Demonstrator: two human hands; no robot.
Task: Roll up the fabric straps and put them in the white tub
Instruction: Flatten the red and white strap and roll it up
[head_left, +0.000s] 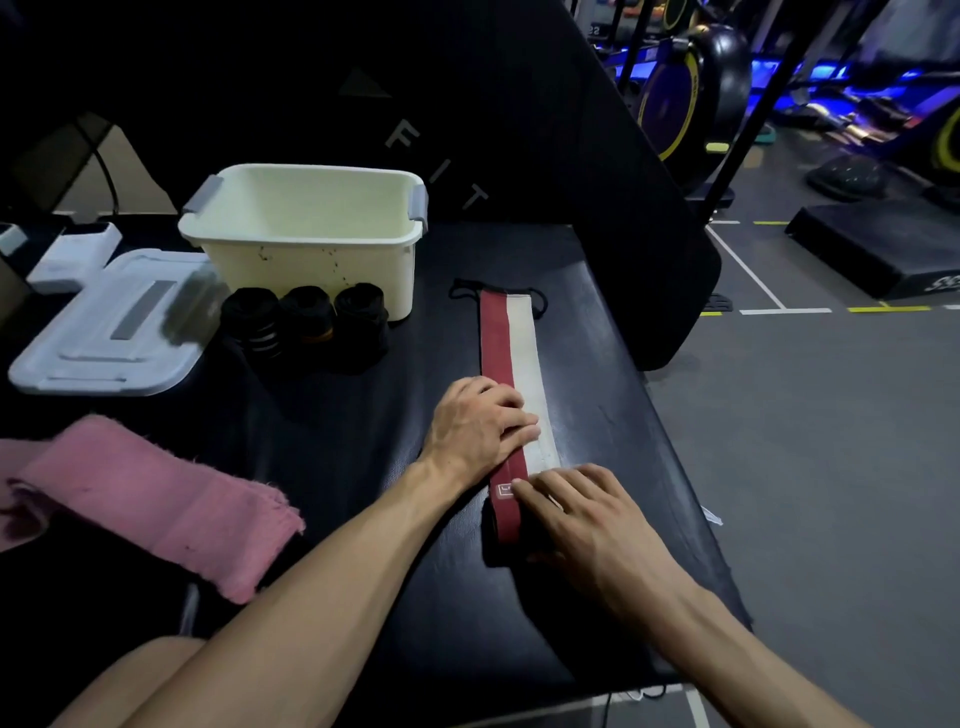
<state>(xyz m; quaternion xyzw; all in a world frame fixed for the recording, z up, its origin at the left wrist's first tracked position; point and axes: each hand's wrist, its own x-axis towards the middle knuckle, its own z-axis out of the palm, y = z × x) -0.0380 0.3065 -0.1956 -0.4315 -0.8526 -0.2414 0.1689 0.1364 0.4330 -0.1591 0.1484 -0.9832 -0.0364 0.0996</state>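
Under the flattened fingers (519, 415) of the left hand (478, 426) and right hand (582, 514), nothing gripped, a red-and-white strap (511, 338) is pressed flat along the black worktop (597, 364). Three rolled black straps (306, 322) are set against the white tub (306, 244).

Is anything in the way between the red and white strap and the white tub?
Nothing visible blocks it. The red and white strap lies flat, bare black bench between it and the white tub. Three rolled black straps sit off to the side.
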